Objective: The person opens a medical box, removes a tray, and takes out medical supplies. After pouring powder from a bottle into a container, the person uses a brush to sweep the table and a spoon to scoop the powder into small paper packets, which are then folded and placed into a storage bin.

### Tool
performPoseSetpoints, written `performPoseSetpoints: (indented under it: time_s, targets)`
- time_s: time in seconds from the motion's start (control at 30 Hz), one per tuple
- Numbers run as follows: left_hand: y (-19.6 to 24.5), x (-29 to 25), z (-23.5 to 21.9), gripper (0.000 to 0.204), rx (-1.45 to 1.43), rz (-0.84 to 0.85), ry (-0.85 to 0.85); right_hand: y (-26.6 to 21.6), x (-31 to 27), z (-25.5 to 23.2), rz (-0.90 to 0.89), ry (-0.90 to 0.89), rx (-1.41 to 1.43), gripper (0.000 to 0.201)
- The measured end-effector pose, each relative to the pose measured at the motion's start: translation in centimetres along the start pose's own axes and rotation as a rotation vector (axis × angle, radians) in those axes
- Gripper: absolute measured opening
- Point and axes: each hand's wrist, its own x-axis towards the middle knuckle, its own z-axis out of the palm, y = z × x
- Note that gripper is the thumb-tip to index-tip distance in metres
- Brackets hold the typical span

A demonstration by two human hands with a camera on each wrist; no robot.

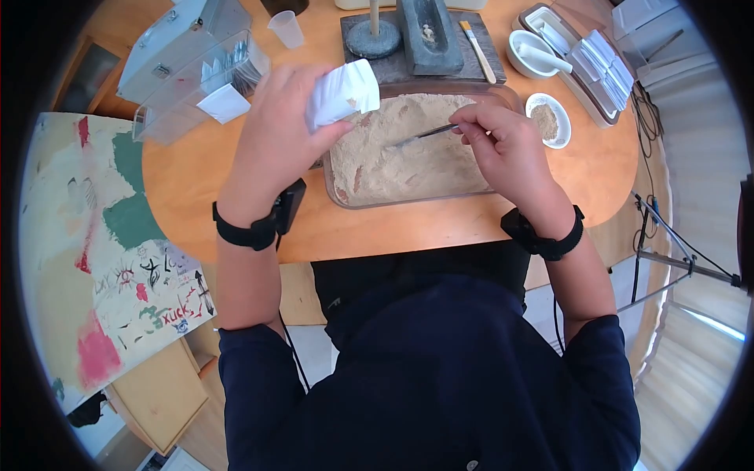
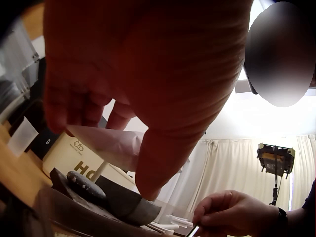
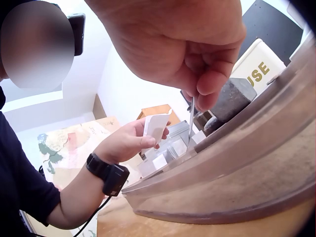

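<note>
My left hand [image 1: 275, 129] grips a white paper packet [image 1: 343, 94], tilted with its open end over the left part of a clear tray [image 1: 369, 206]. Pale beige powder [image 1: 424, 169] fills the tray, with bare patches at its left side. Between thumb and fingers, my right hand [image 1: 510, 149] pinches a thin metal spatula [image 1: 428, 134], whose flat tip lies at the powder's surface. From the left wrist view, the packet [image 2: 108, 145] hangs below the fingers. The spatula [image 3: 192, 121] points downward in the right wrist view.
Behind the tray, a dark board carries a stone trough [image 1: 430, 39], a round stone with an upright rod [image 1: 374, 39] and a brush [image 1: 477, 52]. To the right are a small bowl of powder [image 1: 561, 141], a mortar [image 1: 518, 69] and a paper-filled case [image 1: 601, 71]. A plastic cup [image 1: 287, 30] stands left.
</note>
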Motion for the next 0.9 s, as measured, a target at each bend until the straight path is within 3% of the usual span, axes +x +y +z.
performPoseSetpoints:
  time_s: [0.07,0.33,0.43,0.53,0.63,0.7,0.77,0.9]
  targets:
    - [-0.9,0.6,0.1,0.057,-0.026,0.090,0.025,-0.7,0.0,0.3,0.000,-0.015,-0.012,0.013]
    - [-2.6,0.2,1.3,0.058,-0.123,0.078,-0.008,-1.8,0.7,1.8,-0.146,-0.116,-0.092,0.015]
    - [-2.7,-0.2,1.6,0.058,-0.126,0.091,0.017,-1.2,-0.1,0.3,-0.060,-0.101,-0.112,0.015]
    - [-2.5,-0.4,2.1,0.058,-0.172,0.093,0.027,0.7,-1.7,-2.1,0.292,0.148,0.045,0.012]
    - [-2.5,-0.5,2.1,0.058,-0.188,0.086,0.008,3.1,-2.2,-3.6,0.407,0.217,-0.003,0.014]
    - [-2.2,-0.5,2.2,0.059,-0.187,0.102,0.001,3.7,-2.1,-3.4,0.414,0.216,-0.010,0.015]
    - [-1.9,-0.4,2.1,0.059,-0.186,0.088,-0.023,3.5,-1.5,-2.6,0.526,0.080,0.043,0.014]
    - [-1.5,-0.5,2.0,0.060,-0.194,0.086,-0.055,3.9,-0.9,-1.1,0.558,-0.114,0.185,0.015]
